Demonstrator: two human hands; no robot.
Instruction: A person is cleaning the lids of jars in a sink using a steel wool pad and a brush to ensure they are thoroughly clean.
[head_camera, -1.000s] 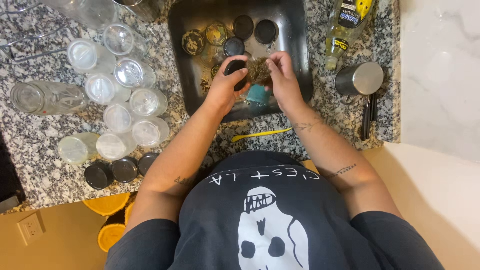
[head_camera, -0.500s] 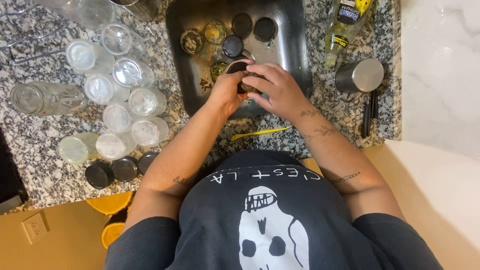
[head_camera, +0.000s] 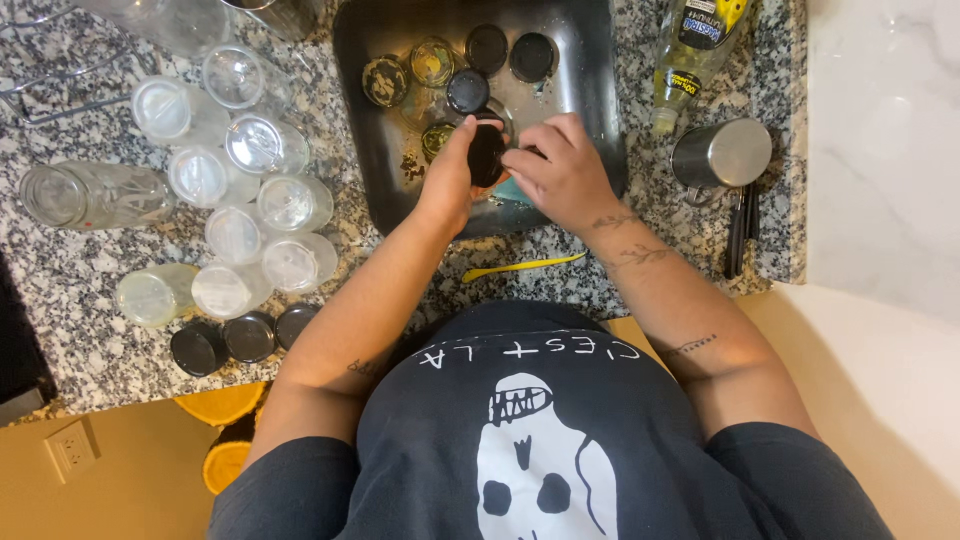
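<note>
Head cam looks straight down: left hand (head_camera: 450, 180) has its grip closed round a black jar lid (head_camera: 487, 153), held on edge over the sink (head_camera: 590, 120). Right hand (head_camera: 562, 172) curls against it; can't tell what it's got. More lids in the sink, glass jars (head_camera: 235, 190) on the granite surface (head_camera: 80, 300).
</note>
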